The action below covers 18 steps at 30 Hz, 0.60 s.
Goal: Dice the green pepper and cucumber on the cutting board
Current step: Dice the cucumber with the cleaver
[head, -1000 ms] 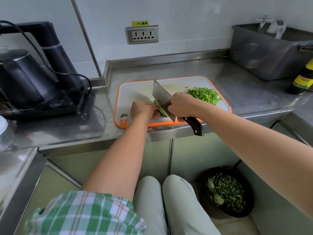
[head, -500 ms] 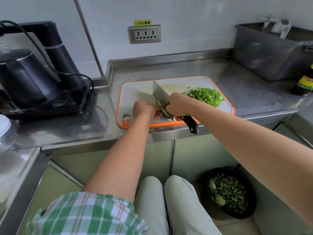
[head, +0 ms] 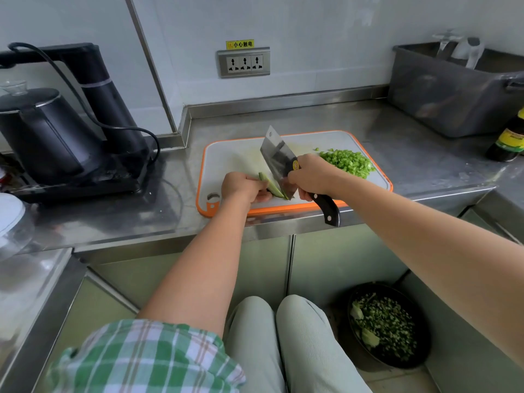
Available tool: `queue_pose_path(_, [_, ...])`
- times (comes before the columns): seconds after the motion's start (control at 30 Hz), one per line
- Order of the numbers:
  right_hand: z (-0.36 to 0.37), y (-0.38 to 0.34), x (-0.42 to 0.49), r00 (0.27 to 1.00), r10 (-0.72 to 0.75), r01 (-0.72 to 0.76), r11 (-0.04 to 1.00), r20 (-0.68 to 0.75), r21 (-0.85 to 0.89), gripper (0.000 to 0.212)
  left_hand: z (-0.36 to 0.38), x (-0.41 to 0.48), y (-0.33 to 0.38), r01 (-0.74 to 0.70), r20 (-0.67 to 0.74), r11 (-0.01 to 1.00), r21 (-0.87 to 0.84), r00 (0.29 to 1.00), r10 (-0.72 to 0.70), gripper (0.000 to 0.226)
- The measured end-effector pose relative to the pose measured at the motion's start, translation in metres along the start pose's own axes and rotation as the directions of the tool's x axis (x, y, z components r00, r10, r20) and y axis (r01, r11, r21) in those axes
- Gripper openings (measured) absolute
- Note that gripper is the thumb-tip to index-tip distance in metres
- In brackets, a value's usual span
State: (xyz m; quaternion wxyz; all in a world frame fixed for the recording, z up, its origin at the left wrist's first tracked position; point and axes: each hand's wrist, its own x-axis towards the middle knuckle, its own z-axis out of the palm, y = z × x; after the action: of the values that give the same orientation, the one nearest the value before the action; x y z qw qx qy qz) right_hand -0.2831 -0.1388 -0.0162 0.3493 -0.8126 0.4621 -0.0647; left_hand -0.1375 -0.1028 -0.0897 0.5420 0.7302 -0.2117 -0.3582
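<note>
My left hand (head: 243,187) gripped a green strip (head: 273,188) near the board's (head: 235,157) front edge, fingers curled over it; I could not tell whether it was pepper or cucumber. My right hand (head: 312,177) was clenched round the handle of the knife (head: 276,157). The blade was tilted, and its lower corner met the strip just beside my left fingers. The handle's end jutted past the front edge of the tabletop (head: 411,154). The dice (head: 350,163) lay heaped at the board's right end, apart from the strip.

A black kettle (head: 42,131) stood on its base at the left, a grey tub (head: 442,92) at the back right, and a bottle (head: 510,137) at the right edge. A socket (head: 243,63) sat in the white wall. A bowl (head: 388,324) of chopped greens stood on the floor beside my knees.
</note>
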Motion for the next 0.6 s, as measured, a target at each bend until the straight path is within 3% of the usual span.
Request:
queue_pose_path(0.1, [-0.008, -0.008, -0.012, 0.997, 0.018, -0.022, 0.998, 0.074, 0.054, 0.018, -0.001, -0.001, 0.000, 0.004, -0.001, 1.000, -0.016, 1.000, -0.004, 0.020])
queue_pose_path(0.6, [0.012, -0.016, 0.000, 0.997, 0.001, 0.019, 0.965, 0.079, -0.260, 0.017, -0.001, -0.005, 0.001, 0.014, -0.039, 1.000, 0.011, 0.999, -0.013, 0.020])
